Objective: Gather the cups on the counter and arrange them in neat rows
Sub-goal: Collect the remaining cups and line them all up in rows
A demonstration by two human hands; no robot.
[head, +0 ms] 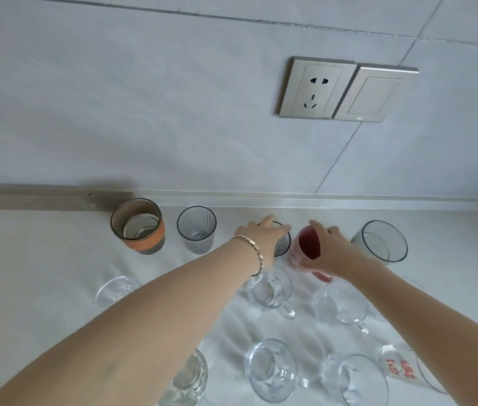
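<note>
A back row of cups stands along the wall on the white counter (41, 259): a grey glass with an orange band (138, 227), a ribbed grey glass (197, 234), a second ribbed glass (283, 244), a red cup (308, 246) and a wide grey glass (383, 241). My left hand (261, 234) lies over the rim of the second ribbed glass. My right hand (331, 249) grips the tilted red cup by its side. Several clear glass mugs (271, 290) (343, 301) (273, 370) stand nearer me.
A clear glass with red print (402, 366) lies on its side at the right. A socket and a switch (346, 90) sit on the tiled wall. A wooden strip (35, 197) runs along the back edge at the left.
</note>
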